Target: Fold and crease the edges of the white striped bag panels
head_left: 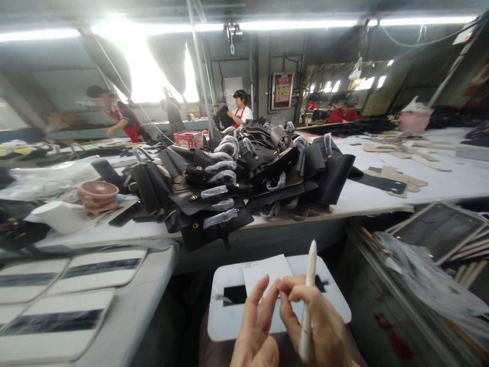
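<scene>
My right hand [319, 318] is closed round a white pen [308, 306] that stands nearly upright, its pointed end up. The right thumb and forefinger tips meet close to the fingertips of my left hand [254, 326]; anything tiny between them cannot be made out. The left fingers are stretched out, with the thumb apart below. Under both hands, a white rounded panel [223, 326] with a dark strip lies on my lap. A small white sheet of paper [267, 270] with faint marks rests on its far part, partly hidden by my fingers.
Black bag pieces with wrapped handles [229, 188] are heaped on the white table [367, 199] ahead. Strip-marked panels [57, 321] lie on the left table. A pink basket [97, 193] stands behind them. Stacked boards [439, 232] and plastic film lie right. Several co-workers are farther back.
</scene>
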Demonstrator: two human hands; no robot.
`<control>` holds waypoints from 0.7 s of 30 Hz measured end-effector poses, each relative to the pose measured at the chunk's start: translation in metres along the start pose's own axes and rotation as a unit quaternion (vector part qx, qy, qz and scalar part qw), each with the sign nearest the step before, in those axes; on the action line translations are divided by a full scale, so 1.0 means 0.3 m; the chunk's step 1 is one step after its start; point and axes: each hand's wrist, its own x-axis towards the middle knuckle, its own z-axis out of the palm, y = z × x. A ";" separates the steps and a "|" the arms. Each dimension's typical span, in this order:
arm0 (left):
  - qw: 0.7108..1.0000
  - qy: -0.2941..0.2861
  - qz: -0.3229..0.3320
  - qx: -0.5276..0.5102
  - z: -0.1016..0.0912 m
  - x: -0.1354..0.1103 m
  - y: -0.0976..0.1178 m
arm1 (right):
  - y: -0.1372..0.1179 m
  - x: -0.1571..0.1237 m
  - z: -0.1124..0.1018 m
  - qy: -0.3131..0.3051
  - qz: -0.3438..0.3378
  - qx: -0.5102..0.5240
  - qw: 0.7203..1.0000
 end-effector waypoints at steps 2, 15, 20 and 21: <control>1.000 -0.005 0.002 -0.008 -0.014 0.008 -0.013 | -0.003 0.007 -0.005 0.010 0.028 0.001 1.000; 0.987 -0.050 0.017 -0.149 -0.014 0.020 0.005 | -0.034 -0.005 -0.032 0.000 0.182 0.063 0.981; 0.995 -0.005 0.048 -0.091 -0.026 0.022 0.003 | -0.025 0.002 -0.030 0.037 0.190 0.076 0.978; 0.996 0.018 0.054 -0.063 -0.026 0.023 0.002 | -0.022 0.003 -0.030 0.036 0.196 0.083 0.976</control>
